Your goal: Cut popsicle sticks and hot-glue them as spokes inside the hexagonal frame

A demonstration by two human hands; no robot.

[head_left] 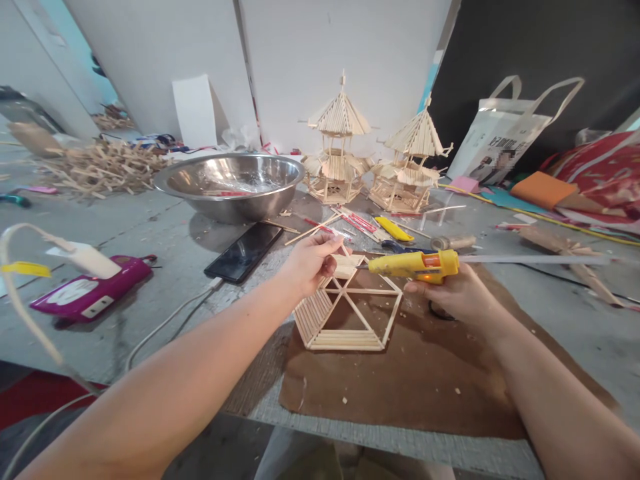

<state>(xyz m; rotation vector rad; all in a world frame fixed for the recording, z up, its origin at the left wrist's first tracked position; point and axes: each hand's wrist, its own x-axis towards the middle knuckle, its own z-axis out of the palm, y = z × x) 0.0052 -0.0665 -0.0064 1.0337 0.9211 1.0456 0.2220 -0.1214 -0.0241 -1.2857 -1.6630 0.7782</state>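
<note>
My right hand (460, 297) is closed round a yellow hot glue gun (417, 266), with a long clear glue stick (525, 259) out of its back. The gun's nozzle points left, close to my left hand (311, 265). Between the thumb and fingers of that hand is a short thin wooden stick (346, 251). Just below lies a six-sided frame (393, 319) of wooden sticks with spokes meeting in the middle. Rows of sticks fill some of its sections, at left, front and back. It rests on a brown mat (400, 393).
Two stick-built pagodas (341, 150) (413, 160) stand at the back. A steel basin (235, 200), a phone (245, 252) and a purple power strip (95, 290) are to the left. Loose sticks (105, 167) lie piled farther back; a white bag (495, 137) stands at right.
</note>
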